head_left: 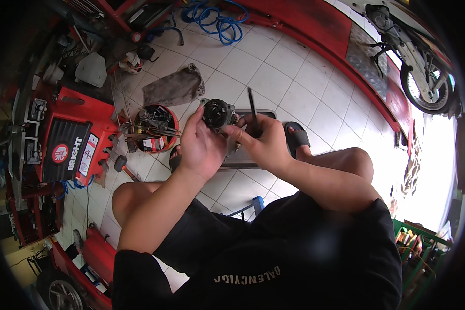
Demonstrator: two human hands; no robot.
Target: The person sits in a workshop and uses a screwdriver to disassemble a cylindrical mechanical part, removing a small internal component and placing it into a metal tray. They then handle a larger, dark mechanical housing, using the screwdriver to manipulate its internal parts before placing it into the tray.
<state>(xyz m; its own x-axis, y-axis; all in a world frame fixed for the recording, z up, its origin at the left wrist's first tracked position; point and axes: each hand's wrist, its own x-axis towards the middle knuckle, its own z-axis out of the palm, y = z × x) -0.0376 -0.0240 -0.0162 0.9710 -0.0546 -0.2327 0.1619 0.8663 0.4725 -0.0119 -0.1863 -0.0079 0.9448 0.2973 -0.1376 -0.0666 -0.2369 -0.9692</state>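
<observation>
In my left hand [198,149] rests a round, dark metal engine part [217,113] with a lighter flanged rim, its open face turned up. The fingers wrap round its left side and underside. My right hand [263,139] grips a slim black tool [252,101] that points away from me; its exact kind cannot be made out. The right thumb and fingertips touch the lower right edge of the part. Beneath both hands a grey metal tray [240,163] lies on the floor between my feet, and my hands hide much of it.
Left of the tray stands a red basin [177,123] full of tools and parts, with a hammer [121,164] nearby. A grey cloth [174,87] lies beyond. A red machine [67,147] is at left, a blue hose [227,28] at the back, a motorcycle [421,67] far right.
</observation>
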